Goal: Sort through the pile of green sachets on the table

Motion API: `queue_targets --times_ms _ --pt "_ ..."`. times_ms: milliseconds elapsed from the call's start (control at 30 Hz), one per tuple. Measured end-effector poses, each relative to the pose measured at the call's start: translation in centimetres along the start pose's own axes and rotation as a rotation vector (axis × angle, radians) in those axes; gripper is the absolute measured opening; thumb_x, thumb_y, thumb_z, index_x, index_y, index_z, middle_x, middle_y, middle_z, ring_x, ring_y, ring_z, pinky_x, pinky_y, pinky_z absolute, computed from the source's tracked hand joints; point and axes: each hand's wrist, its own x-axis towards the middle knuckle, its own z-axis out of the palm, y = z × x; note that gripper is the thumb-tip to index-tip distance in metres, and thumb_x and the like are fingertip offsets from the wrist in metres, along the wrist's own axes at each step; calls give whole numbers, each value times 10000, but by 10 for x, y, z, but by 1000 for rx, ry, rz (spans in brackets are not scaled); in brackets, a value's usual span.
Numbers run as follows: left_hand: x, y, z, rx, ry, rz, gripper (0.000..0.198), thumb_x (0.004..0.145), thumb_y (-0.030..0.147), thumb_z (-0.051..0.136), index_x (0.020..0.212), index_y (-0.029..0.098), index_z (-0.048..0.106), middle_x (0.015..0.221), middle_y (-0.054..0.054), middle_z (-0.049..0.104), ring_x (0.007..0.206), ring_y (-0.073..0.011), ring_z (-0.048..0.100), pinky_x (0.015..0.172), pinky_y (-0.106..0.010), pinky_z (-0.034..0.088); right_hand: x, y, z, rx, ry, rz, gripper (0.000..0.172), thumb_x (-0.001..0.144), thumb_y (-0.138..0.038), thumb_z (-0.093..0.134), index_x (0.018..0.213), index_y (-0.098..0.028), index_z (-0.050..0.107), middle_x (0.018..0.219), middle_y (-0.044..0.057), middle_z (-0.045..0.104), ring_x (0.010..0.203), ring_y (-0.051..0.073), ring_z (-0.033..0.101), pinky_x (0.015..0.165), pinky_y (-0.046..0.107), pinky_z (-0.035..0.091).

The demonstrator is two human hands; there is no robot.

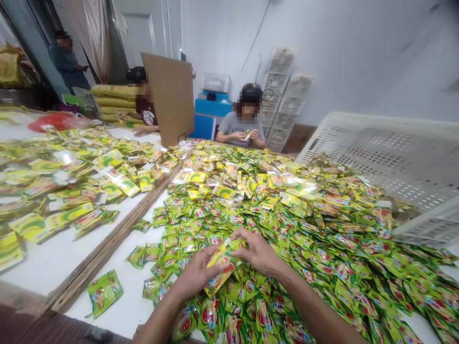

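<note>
My left hand is closed around a small yellow carton with red fruit print, tilted with its upper end away from me. At that end, my right hand pinches a green sachet between thumb and fingers. The sachet touches the carton's end; whether part of it is inside, I cannot tell. Beneath and around both hands spreads a thick layer of green sachets with red fruit pictures. Beyond them lies a heap of flattened-looking yellow cartons.
A wooden strip divides the white table, with more yellow cartons to its left. A white perforated crate leans at the right. Across the table, a person handles a small packet; another sits behind a cardboard sheet.
</note>
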Motion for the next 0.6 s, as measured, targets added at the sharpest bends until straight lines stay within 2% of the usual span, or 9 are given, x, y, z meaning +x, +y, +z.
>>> queue_targets --times_ms 67,133,233,367,433,500,600 --pt "1 -1 -1 -30 -34 2 350 749 371 615 1039 177 645 974 -65 679 908 -230 598 853 -347 437 1 -2 -6 65 -165 -7 151 765 -262 578 911 -222 568 806 -20 575 749 163 511 668 249 375" --pt "4 -3 -1 -44 -22 -2 360 739 368 628 1047 182 645 982 -65 682 906 -232 602 856 -355 439 2 -4 -7 63 -203 7 121 789 -270 548 890 -215 583 781 -16 567 727 158 502 652 248 372" --pt "8 -5 -2 -88 36 -25 377 715 375 653 1043 190 648 1022 -69 678 940 -242 602 858 -359 446 6 -7 -1 -18 -48 18 148 768 -247 561 910 -212 586 733 -21 545 653 141 472 605 240 357" --pt "11 -8 -9 -235 97 -97 430 714 389 654 1090 188 605 1046 -75 669 895 -230 626 806 -351 479 30 3 8 78 112 27 217 801 -336 529 959 -191 556 726 -10 561 651 144 521 588 236 409" --pt "10 -10 -14 -277 181 -136 493 701 385 671 1142 191 564 1045 -71 667 874 -215 633 786 -334 489 57 15 6 -10 229 66 241 848 -370 458 946 -176 561 776 21 605 705 157 568 636 253 444" --pt "8 -12 -17 -310 245 -182 582 689 387 683 1213 205 507 1026 -66 672 826 -203 645 743 -322 501 91 29 3 -245 309 144 249 877 -326 405 973 -176 579 850 48 645 762 167 597 698 273 452" --pt "6 -14 -20 -401 286 -247 709 688 411 677 1312 232 393 998 -66 682 675 -185 655 640 -320 514 140 52 3 -342 285 195 282 790 -212 524 1063 -184 589 1039 85 644 951 208 582 811 307 420"
